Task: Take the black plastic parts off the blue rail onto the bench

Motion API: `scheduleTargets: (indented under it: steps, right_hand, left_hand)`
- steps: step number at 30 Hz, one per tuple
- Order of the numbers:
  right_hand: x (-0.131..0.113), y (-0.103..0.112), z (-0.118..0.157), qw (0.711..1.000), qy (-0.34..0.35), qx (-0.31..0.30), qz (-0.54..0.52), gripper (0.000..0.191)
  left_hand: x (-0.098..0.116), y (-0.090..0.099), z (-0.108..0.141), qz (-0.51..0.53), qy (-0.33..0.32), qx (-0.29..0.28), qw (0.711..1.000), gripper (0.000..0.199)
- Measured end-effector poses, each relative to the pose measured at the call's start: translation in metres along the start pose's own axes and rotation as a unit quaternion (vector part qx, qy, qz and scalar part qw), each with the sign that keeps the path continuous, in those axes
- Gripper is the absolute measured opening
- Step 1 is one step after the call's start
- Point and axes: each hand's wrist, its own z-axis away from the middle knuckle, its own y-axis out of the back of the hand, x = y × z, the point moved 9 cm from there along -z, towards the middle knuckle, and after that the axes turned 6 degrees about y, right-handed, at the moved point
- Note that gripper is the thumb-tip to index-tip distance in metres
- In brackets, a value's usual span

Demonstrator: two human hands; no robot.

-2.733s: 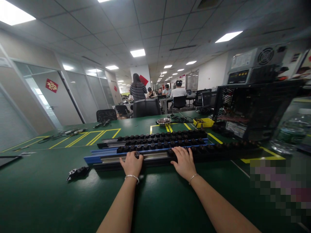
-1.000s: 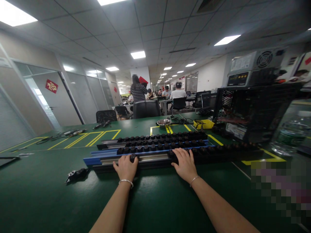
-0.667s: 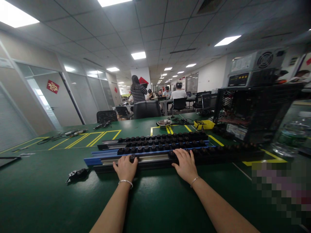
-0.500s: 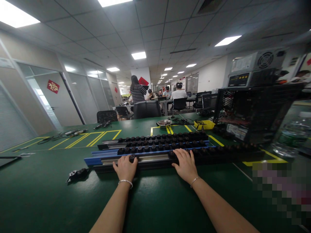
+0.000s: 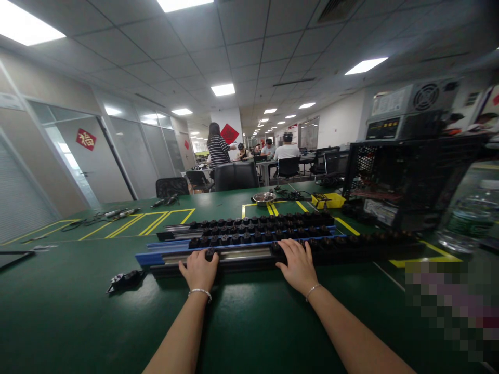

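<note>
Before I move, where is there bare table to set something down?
Bare green table lies between the left forearm and right forearm, nearer than the rails. More lies left of the left forearm, nearer than the small black part. Crowded: the rails, and rightward, around computer case and bottle.

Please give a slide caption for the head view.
Left hand and right hand touch small black blocks on a long black rail.

Gap between hands (image 5: 198, 269), rails (image 5: 241, 244) beyond, computer case (image 5: 409, 182) right

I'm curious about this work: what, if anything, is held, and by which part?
Left hand: a black block, between thumb and fingers, at its sides. Right hand: over the row of blocks; grip unclear.
</note>
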Motion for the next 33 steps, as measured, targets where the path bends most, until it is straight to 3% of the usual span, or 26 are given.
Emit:
scheduleTargets:
  steps: [16, 33]
  right_hand:
    - [-0.001, 0.002, 0.0, 1.0, 0.0, -0.005, 0.003, 0.047]
    - [0.0, 0.001, 0.0, 1.0, 0.001, 0.002, -0.002, 0.046]
  left_hand:
    - [-0.013, 0.0, -0.006, 0.034, 0.025, 0.017, 0.999, 0.036]
    - [-0.022, -0.001, -0.009, 0.048, 0.062, -0.004, 0.997, 0.037]
